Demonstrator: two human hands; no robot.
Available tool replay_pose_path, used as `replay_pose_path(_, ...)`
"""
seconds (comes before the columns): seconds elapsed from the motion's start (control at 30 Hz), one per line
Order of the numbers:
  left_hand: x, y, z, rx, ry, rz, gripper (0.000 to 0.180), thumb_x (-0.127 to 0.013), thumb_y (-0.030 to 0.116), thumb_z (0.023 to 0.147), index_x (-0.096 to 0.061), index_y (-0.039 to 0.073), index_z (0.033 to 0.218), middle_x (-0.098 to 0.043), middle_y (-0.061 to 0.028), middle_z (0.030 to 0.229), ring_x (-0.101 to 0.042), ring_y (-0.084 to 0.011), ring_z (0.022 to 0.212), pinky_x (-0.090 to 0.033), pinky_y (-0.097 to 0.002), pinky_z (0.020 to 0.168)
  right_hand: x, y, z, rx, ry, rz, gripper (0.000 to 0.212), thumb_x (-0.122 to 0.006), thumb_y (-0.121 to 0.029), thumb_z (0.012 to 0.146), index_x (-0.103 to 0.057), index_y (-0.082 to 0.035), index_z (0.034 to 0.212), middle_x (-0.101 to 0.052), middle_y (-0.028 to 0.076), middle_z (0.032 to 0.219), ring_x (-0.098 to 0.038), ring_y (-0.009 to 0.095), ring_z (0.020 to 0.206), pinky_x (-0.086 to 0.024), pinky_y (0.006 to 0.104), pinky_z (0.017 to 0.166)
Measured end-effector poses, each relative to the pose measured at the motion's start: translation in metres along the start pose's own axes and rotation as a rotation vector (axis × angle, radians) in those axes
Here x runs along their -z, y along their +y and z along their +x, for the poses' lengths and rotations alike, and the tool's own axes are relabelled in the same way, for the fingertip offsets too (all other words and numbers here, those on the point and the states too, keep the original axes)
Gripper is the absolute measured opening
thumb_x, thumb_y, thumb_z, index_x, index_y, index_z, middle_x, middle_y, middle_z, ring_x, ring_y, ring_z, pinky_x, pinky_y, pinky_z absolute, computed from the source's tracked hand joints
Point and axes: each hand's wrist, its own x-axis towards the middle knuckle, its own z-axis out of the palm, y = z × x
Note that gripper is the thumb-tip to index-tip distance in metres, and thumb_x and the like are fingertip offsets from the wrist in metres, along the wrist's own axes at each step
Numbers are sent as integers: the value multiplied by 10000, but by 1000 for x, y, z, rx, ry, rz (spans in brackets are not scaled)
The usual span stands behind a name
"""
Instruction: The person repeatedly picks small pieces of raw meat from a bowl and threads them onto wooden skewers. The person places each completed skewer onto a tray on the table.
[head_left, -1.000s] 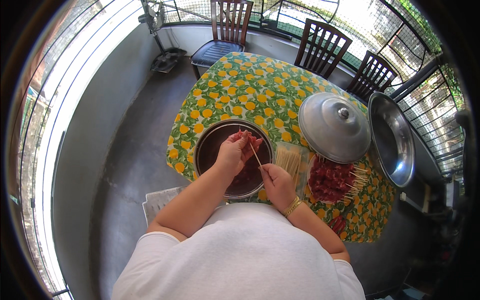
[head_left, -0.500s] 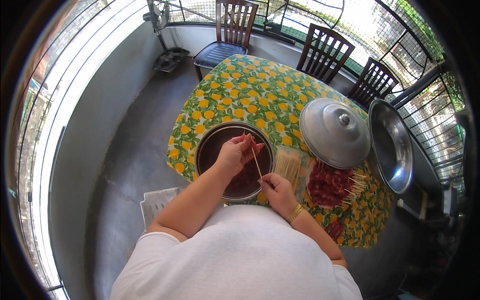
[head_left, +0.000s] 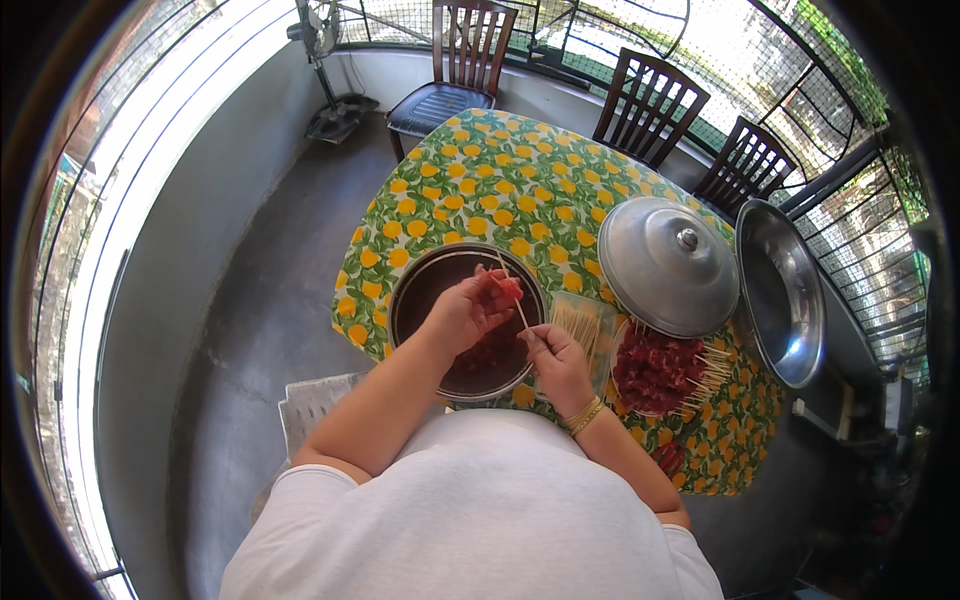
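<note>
Over a round metal pot [head_left: 398,318] of dark marinade and meat, my left hand [head_left: 474,312] pinches a piece of red raw meat [head_left: 512,288]. A thin wooden skewer [head_left: 521,312] runs through or against that meat, and its tip shows beyond the fingers. My right hand [head_left: 558,366] grips the skewer's lower end between thumb and fingers, at the pot's right rim. Beside that hand lies a clear plastic container [head_left: 602,372] of bare skewers [head_left: 577,325]. Further right, skewered raw meat [head_left: 655,372] is heaped on a plate, the stick ends pointing right.
A domed metal lid [head_left: 650,262] rests on the lemon-patterned tablecloth [head_left: 450,190] behind the plate. A large metal basin [head_left: 815,300] leans at the table's right edge. Wooden chairs [head_left: 650,105] line the far side, and a fan [head_left: 335,110] stands far left.
The skewer has moved up through my left fingers, so its tip now stands out past the meat. My right hand has risen slightly, closer to the left.
</note>
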Motion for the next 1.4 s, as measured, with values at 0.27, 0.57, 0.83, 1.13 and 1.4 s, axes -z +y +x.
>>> replay_pose_path(0.27, -1, 18, -9, 6, 11, 1, 303, -409, 281, 1039, -610, 102, 1178, -680, -115, 1202, -642, -264, 1130, -485, -440, 928, 2, -7, 4, 116, -17, -93, 159, -576, -146, 999, -669, -25, 1044, -571, -42, 772, -479, 28, 639, -388, 188, 568)
replay_pose_path(0.57, 5, 33, -9, -79, 90, 36, 229, -584, 307, 984, -639, 133, 1123, -684, -91, 1193, -641, -257, 1121, -510, -473, 907, 6, -18, -8, 215, -38, -385, 121, -612, -89, 951, -672, 14, 974, -605, 35, 736, -544, 96, 670, -440, 252, 615)
replay_pose_path(0.83, 10, 35, -9, -94, 73, 116, 193, -616, 283, 971, -652, 120, 1070, -704, -70, 1111, -681, -215, 996, -533, -444, 820, 6, -15, -7, 200, 90, -364, 121, -608, -94, 952, -663, 12, 966, -617, 53, 737, -560, 116, 657, -452, 262, 613)
replay_pose_path(1.13, -8, 31, -18, -74, 81, 204, 262, -556, 294, 1002, -653, 80, 1118, -705, -98, 1091, -706, -242, 923, -547, -431, 842, 6, -13, -8, 180, -10, -317, 126, -594, -101, 978, -670, -1, 971, -589, -15, 772, -505, 50, 709, -423, 215, 646)
replay_pose_path(1.4, -16, 48, -22, -48, 211, 351, 330, -540, 382, 999, -651, 114, 1155, -716, -53, 1090, -677, -163, 971, -459, -395, 916, 11, -20, -14, 266, 19, -345, 102, -616, -69, 956, -680, 7, 935, -625, -3, 790, -526, 56, 700, -435, 215, 641)
